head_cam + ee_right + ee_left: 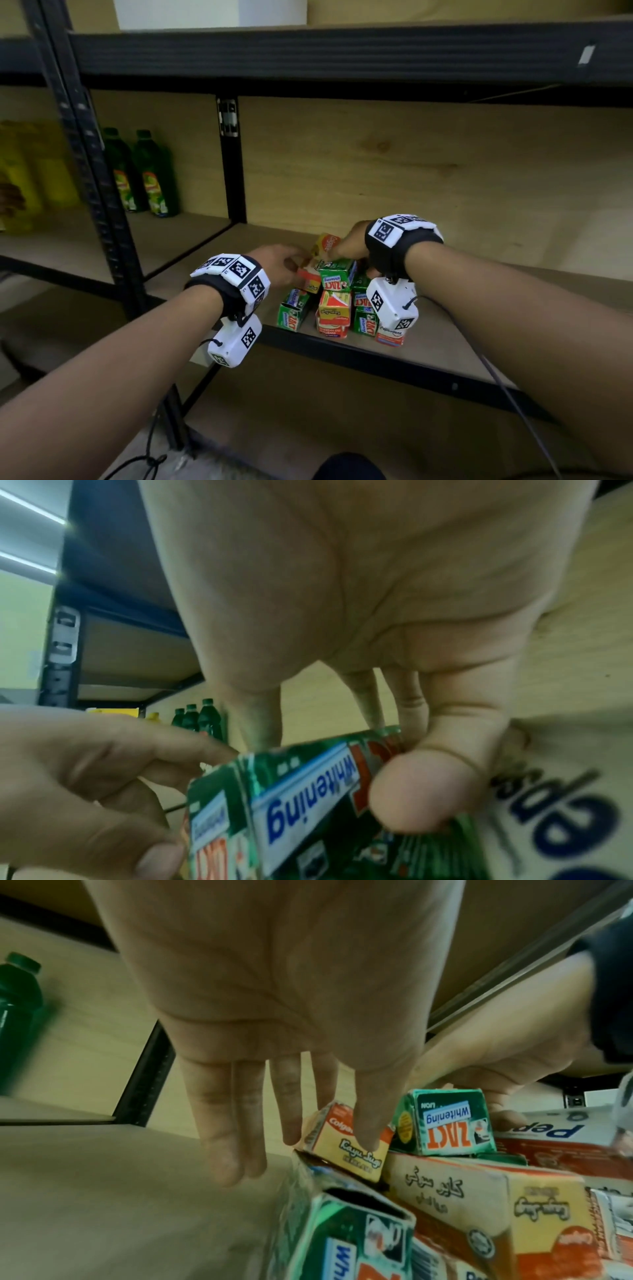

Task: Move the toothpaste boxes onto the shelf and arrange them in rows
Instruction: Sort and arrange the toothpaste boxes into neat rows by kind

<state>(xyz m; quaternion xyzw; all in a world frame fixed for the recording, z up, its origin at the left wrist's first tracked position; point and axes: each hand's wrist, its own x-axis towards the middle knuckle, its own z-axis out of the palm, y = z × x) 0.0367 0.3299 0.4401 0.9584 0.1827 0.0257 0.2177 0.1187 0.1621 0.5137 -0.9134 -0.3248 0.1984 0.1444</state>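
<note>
At the front edge of the wooden shelf board [445,346] in the black metal rack, a heap of small cardboard toothpaste boxes [334,308] lies stacked in uneven layers. Nearest the edge sit a green Zact box with an open end [291,313], an orange-and-yellow Colgate box [335,308] on top of another red one, and a white-and-red Pepsodent box [389,335] partly hidden under the right wrist camera.

Just behind these, the left hand [277,265] reaches in from the left with its fingers [219,1123] straight and close together, pointing down; the thumb tip touches the end of a yellow-and-orange Colgate Kayu Sugi box [346,1148] that leans on the heap. Whether the fingers behind that box press it cannot be told.

The right hand [346,245] comes down on the top of the pile. Its thumb [421,788] and fingers are clamped on a green Zact Whitening box [337,278], thumb on the near face and fingers on the far side, the box lying on the top layer.

Farther back, another yellow Colgate box [327,244] tilts up behind the hands. Well to the left, in the neighbouring bay, 2 green plastic bottles [144,174] stand upright near the plywood back wall [411,164].
</note>
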